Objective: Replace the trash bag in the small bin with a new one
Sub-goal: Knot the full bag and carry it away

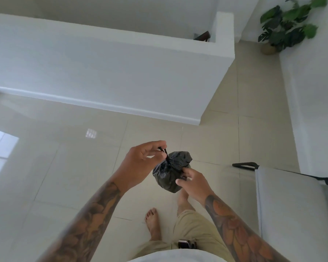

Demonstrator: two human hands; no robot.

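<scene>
Just above the tiled floor (74, 167), a small black trash bag (169, 172) hangs in the air between both hands, in front of the person's bare feet. It is bunched into a tight bundle, its neck gathered at the top and drawn into a thin twisted tail. The left hand (142, 159) pinches the end of that tail between thumb and fingertips, holding it up and to the left of the bundle, while the other fingers curl loosely. The right hand (192, 179) grips the bag's right side, thumb and fingers pressing into the crinkled plastic near the gathered neck. Both forearms are tattooed. The person wears khaki shorts (193, 233) with a small dark item clipped at the waistband, too blurred to identify. A low white wall (110, 72) with a skirting board crosses the upper part of the view. A potted plant (288, 27) with broad green leaves stands on the floor in the far right corner. At the right edge sits a pale fabric seat (292, 205) on a thin black frame.
</scene>
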